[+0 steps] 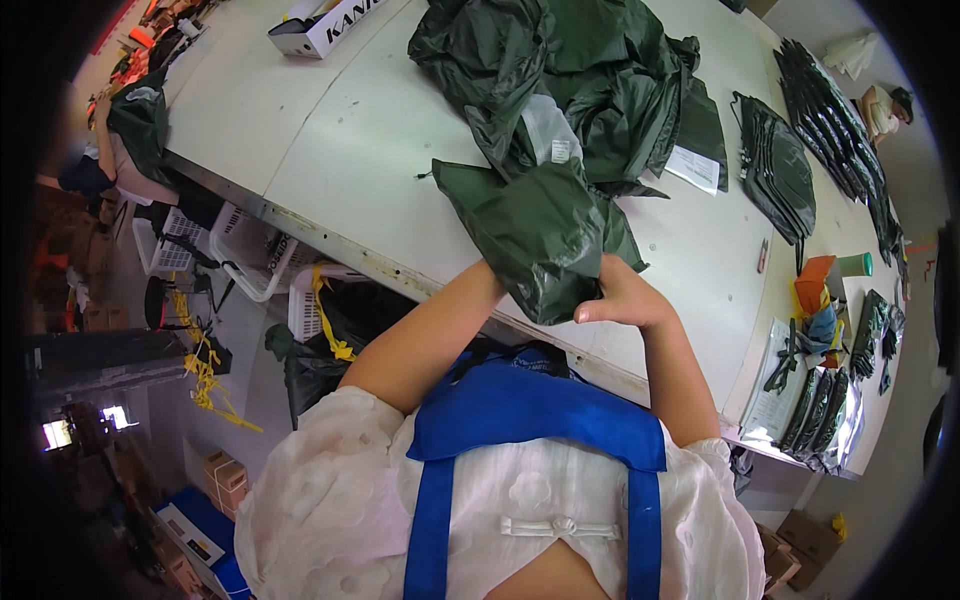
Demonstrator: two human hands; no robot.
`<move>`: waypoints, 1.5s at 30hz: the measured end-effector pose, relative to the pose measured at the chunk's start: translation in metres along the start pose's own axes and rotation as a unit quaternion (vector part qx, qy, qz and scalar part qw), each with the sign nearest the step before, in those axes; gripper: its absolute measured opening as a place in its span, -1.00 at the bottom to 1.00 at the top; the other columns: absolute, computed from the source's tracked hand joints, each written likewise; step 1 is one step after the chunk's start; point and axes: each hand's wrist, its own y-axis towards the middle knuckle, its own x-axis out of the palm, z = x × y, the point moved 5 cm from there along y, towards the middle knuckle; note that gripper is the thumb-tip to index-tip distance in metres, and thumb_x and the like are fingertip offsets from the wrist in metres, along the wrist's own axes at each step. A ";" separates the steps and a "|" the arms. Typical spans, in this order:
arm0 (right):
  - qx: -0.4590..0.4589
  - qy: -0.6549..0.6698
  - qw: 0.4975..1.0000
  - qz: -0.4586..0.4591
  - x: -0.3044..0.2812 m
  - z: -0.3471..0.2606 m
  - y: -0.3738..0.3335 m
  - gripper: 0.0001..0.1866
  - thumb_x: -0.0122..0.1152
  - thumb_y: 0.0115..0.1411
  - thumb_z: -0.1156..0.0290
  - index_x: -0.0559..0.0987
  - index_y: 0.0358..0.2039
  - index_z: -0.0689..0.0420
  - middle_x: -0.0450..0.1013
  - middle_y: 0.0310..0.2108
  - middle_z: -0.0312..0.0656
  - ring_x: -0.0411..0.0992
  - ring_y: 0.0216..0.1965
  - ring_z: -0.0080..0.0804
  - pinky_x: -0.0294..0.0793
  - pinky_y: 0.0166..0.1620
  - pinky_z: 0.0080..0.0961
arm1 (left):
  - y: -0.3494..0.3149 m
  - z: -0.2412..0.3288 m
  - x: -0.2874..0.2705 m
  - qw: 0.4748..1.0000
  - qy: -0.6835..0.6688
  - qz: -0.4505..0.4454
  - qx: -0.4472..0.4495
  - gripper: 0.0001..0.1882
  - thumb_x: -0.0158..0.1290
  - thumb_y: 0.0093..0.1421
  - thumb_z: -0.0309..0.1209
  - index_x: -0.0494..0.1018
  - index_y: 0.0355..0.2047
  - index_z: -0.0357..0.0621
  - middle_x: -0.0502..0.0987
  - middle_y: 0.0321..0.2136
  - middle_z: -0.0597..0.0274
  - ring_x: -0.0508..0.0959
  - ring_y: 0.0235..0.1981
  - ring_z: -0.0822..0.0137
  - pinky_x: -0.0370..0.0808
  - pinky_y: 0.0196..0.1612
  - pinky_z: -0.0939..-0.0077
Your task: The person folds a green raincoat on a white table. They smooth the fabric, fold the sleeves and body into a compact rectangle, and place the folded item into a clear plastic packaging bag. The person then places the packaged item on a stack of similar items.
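A dark green drawstring bag of thin, shiny fabric is raised at the table's near edge, between my two hands. My right hand grips its right side, thumb in front and fingers behind the cloth. At the lower left of the bag my left hand disappears under or inside the fabric; only the wrist end shows, so its fingers are hidden. Just beyond lies a big crumpled heap of the same dark green fabric. A clear plastic piece with a white label rests against that heap.
Flat green bags and black packed bundles lie along the right, with a pen nearer. An orange box stands at far right. A white box sits far left. White baskets stand below the table's edge. Another person handles green fabric.
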 end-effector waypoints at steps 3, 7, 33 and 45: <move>0.041 -0.065 0.997 -0.024 -0.003 0.008 -0.005 0.08 0.52 -0.31 -0.13 0.33 0.09 0.38 0.38 0.04 0.04 0.32 0.08 -0.21 0.23 0.15 -0.41 | 0.004 0.009 -0.005 0.964 0.260 0.000 0.056 -0.62 -0.04 0.25 -0.29 0.31 0.05 -0.14 0.42 -0.03 0.20 0.40 0.01 0.31 0.39 0.05 0.39; -0.087 -0.218 0.959 0.157 -0.002 0.016 -0.036 -0.42 0.42 -0.16 0.33 0.49 -0.09 0.27 0.45 -0.11 0.00 0.45 -0.15 -0.05 0.42 -0.05 -0.37 | -0.006 0.024 -0.006 0.811 0.569 0.007 0.136 -0.66 0.00 0.21 -0.29 0.37 -0.04 -0.15 0.46 -0.12 0.23 0.42 -0.04 0.32 0.41 -0.01 0.40; -0.038 -0.068 0.992 0.096 -0.049 0.132 -0.127 -0.57 0.23 0.04 0.54 0.54 -0.01 0.02 0.48 -0.03 -0.17 0.44 -0.12 -0.27 0.38 0.03 -0.33 | -0.096 -0.037 0.053 0.846 -0.189 0.264 -0.423 -0.78 0.02 0.28 -0.32 0.49 -0.30 -0.24 0.57 -0.31 0.19 0.57 -0.32 0.41 0.49 -0.43 0.65; 0.419 -0.382 0.662 0.489 -0.348 0.334 -0.221 -0.48 0.01 0.20 0.14 0.33 0.13 0.08 0.24 0.15 0.08 0.26 0.13 0.05 0.23 0.16 -0.09 | -0.032 0.006 0.100 0.890 -0.220 0.212 -0.340 -0.82 0.02 0.22 -0.53 0.48 -0.18 -0.32 0.55 -0.26 0.10 0.54 -0.28 0.35 0.45 -0.37 0.55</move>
